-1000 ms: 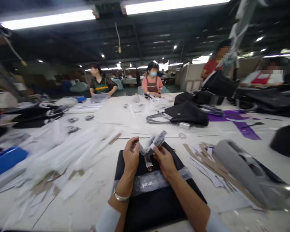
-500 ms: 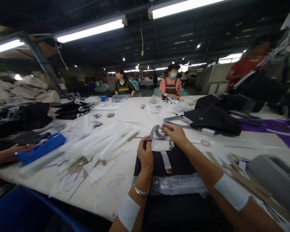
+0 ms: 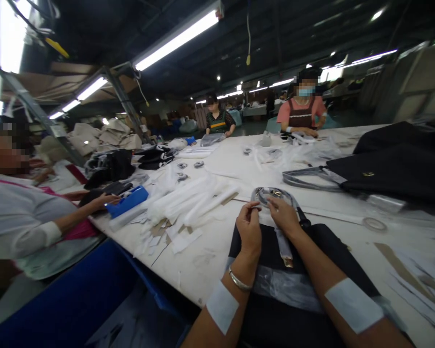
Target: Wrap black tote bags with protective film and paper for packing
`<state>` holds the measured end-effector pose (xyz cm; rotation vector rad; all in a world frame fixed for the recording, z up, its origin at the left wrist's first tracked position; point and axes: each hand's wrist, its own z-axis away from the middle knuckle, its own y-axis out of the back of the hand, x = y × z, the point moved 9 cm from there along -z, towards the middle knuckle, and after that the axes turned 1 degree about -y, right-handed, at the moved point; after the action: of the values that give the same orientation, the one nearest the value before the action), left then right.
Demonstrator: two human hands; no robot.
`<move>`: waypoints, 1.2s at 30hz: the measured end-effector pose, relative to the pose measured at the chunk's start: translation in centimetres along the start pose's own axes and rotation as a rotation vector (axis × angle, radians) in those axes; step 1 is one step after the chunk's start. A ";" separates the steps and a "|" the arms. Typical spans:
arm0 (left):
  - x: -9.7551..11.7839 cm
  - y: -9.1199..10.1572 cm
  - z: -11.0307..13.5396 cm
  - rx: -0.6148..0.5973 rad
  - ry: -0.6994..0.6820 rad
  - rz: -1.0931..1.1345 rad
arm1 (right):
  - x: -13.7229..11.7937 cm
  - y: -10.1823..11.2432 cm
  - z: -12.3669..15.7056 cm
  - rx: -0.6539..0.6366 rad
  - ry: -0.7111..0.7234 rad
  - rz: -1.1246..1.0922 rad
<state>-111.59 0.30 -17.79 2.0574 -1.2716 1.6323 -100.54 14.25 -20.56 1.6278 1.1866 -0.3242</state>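
Observation:
A black bag [image 3: 329,241] lies flat on the table in front of me, with a band of clear plastic [image 3: 286,287] across it. At its far end is a grey strap [image 3: 288,195], coiled in a loop, with gold-coloured metal fittings on it. My left hand [image 3: 249,227] pinches the near left side of this coil. Close beside it, my right hand [image 3: 283,215] has its fingertips closed on the coil's inner part. Between my forearms a plastic-wrapped tab [image 3: 283,244] with a gold-coloured end rests on the bag.
Another black bag [image 3: 391,169] with a grey handle lies to the right, near a tape roll [image 3: 374,224]. White wrapping strips [image 3: 192,198] and paper scraps are at left. A co-worker's hand [image 3: 107,199] touches a blue holder [image 3: 128,202]. Two people sit across the table.
The view has swung left, bringing a co-worker into sight. My right hand has come down closer to my left, and the strap coil now sits lower and spreads wider.

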 end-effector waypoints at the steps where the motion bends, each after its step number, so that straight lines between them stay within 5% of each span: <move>1: 0.0 -0.5 0.1 -0.029 0.027 0.009 | -0.1 0.0 -0.1 -0.002 0.012 0.011; 6: 2.0 -3.3 0.5 -0.275 0.181 0.092 | -0.4 0.0 -0.3 -0.036 0.029 0.053; 9: 5.2 -2.2 -1.3 -0.377 0.128 0.045 | -0.4 0.3 -0.1 -0.017 0.018 0.024; 12: 7.8 3.2 -4.9 -0.322 0.003 -0.161 | -0.4 0.9 0.0 0.016 -0.017 -0.019; 16: 8.2 14.2 -8.2 -0.143 0.019 -0.619 | -0.5 1.4 -0.1 0.036 -0.046 -0.069; 19: 7.6 20.2 -7.3 -0.185 0.044 -1.045 | -0.7 1.8 -0.1 0.057 -0.049 -0.090; 22: 6.3 23.2 -4.9 -0.253 0.064 -1.205 | -0.8 1.9 -0.1 0.046 -0.059 -0.091; 27: 4.0 24.4 -1.8 -0.286 0.044 -1.353 | -0.8 1.5 0.1 -0.008 -0.086 -0.077; 36: 2.3 23.2 -0.8 -0.286 -0.021 -1.370 | -0.7 1.6 0.2 -0.026 -0.118 -0.072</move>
<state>-129.09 -14.27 -23.06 1.9142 0.0865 0.6967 -99.54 13.79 -19.18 1.5251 1.1567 -0.4435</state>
